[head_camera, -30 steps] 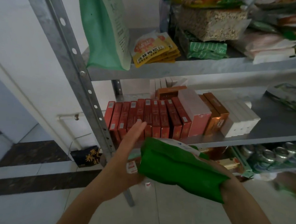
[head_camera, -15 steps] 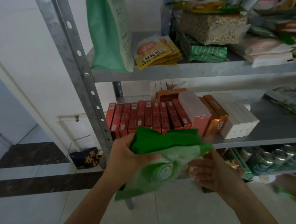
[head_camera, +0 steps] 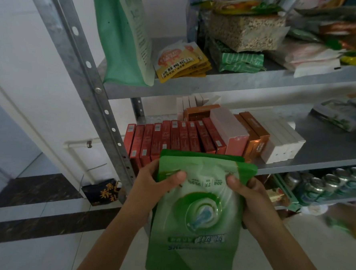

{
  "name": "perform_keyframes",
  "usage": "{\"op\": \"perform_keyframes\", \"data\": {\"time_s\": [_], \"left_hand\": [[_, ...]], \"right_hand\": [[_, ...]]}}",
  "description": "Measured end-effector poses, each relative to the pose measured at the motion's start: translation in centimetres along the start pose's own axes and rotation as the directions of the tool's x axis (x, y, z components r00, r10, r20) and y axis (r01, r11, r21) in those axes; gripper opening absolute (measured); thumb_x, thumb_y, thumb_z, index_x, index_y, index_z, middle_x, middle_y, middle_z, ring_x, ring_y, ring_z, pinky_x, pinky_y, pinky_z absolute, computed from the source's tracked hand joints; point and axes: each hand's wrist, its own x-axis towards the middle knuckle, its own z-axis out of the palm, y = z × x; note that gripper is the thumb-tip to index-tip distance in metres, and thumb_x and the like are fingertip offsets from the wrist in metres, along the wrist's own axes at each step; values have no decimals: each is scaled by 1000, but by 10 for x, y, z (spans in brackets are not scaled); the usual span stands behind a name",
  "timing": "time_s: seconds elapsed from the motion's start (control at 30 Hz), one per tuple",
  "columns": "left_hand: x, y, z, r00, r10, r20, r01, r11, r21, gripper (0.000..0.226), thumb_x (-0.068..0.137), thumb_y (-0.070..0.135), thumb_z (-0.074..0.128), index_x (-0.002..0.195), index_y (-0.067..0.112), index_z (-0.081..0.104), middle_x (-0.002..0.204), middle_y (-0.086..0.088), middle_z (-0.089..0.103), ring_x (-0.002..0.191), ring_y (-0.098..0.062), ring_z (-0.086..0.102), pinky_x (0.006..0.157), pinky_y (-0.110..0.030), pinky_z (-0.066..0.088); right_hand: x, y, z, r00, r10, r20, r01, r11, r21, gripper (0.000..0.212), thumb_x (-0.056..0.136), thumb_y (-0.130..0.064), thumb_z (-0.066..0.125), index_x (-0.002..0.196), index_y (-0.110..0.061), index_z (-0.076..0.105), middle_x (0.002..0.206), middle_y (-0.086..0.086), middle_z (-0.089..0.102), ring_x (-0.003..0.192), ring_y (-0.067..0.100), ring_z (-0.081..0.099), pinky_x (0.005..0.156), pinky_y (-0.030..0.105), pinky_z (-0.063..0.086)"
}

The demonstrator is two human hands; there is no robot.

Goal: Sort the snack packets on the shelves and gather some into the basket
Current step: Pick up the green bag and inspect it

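Note:
A large green packet [head_camera: 197, 215] hangs upside down in front of the shelves, its printed face toward me. My left hand [head_camera: 155, 183] grips its upper left edge, thumb on the front. My right hand [head_camera: 250, 193] grips the upper right edge the same way. Behind it, red boxes [head_camera: 168, 138] stand in a row on the middle shelf [head_camera: 326, 152]. On the upper shelf [head_camera: 238, 82] lie yellow sachets [head_camera: 181, 62] and green packets [head_camera: 238, 59]. No basket is in view.
A tall pale green bag [head_camera: 125, 33] stands at the left end of the upper shelf. Orange boxes [head_camera: 254, 133] and white boxes [head_camera: 283, 141] fill the middle shelf. Cans [head_camera: 326, 183] line the lower shelf. A perforated steel upright [head_camera: 87, 66] runs diagonally on the left. A dark bag [head_camera: 105, 191] sits on the floor.
The green packet has been turned from a folded bundle to hang flat with its front facing me. Both hands have shifted to grip its top corners.

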Motion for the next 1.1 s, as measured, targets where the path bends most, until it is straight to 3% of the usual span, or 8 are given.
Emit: {"op": "perform_keyframes", "data": {"time_s": [0.17, 0.4, 0.53, 0.7, 0.83, 0.9, 1.0, 1.1], "left_hand": [[1, 11, 3, 988, 146, -46, -143, 987, 75, 29, 66, 35, 75, 90, 20, 71, 86, 2, 71, 78, -19, 68, 67, -27, 58], [3, 11, 16, 968, 134, -210, -137, 991, 2, 13, 57, 31, 74, 65, 22, 70, 69, 0, 70, 60, -15, 65, 58, -26, 57], [7, 9, 16, 960, 48, -275, -83, 990, -118, 8, 59, 26, 75, 60, 20, 70, 69, -3, 69, 60, -16, 65, 59, -27, 58], [21, 3, 3, 929, -239, -283, 101, 899, -426, 33, 70, 29, 76, 97, 12, 71, 100, -16, 71, 86, -30, 68, 87, -46, 55], [21, -1, -2, 918, -330, -221, 215, 880, -423, 32, 93, 40, 56, 104, 12, 67, 89, -12, 72, 77, -24, 70, 74, -39, 55], [16, -7, -5, 939, -291, -184, 218, 916, -336, 48, 99, 50, 38, 109, 10, 63, 103, -16, 70, 92, -27, 67, 81, -41, 51], [10, -4, 0, 984, -85, -157, 56, 981, -184, 57, 92, 65, 29, 108, 21, 61, 116, -5, 67, 100, -17, 65, 95, -40, 47], [6, -2, 2, 991, 112, -75, -112, 994, 6, 51, 93, 50, 46, 129, 15, 52, 127, -5, 62, 111, -15, 63, 92, -32, 52]], "right_hand": [[-9, -2, 0, 1000, -14, 5, 14, 1000, 2, 62, 30, -36, 96, 83, -12, 76, 95, 17, 73, 84, 30, 71, 64, 35, 58], [-8, -1, 1, 999, 43, 30, -44, 999, 15, 64, 29, -39, 95, 83, -10, 76, 93, 17, 73, 79, 29, 72, 61, 33, 57], [-4, -9, 2, 985, 168, 31, -166, 985, -55, 61, 51, -36, 91, 99, -5, 69, 101, 19, 71, 88, 33, 71, 70, 40, 60], [-6, -18, -9, 917, 355, 180, -306, 918, -255, 70, 52, -39, 90, 110, -6, 66, 106, 22, 69, 95, 39, 67, 78, 44, 58], [4, -14, -15, 943, 299, 146, -232, 906, -353, 38, 76, -33, 75, 104, -6, 70, 97, 17, 73, 88, 30, 71, 73, 32, 58], [-4, -8, -31, 937, 304, 170, -237, 915, -325, 33, 92, -31, 57, 115, -9, 65, 114, 18, 68, 108, 22, 65, 90, 28, 52], [12, 7, -61, 939, 324, 118, -258, 887, -383, 45, 102, -15, 29, 138, 12, 34, 143, 37, 32, 135, 45, 31, 115, 49, 19], [22, 14, -69, 956, 110, 274, -149, 981, 125, 41, 104, -16, 27, 131, 6, 48, 125, 21, 60, 119, 28, 57, 104, 30, 41]]}}
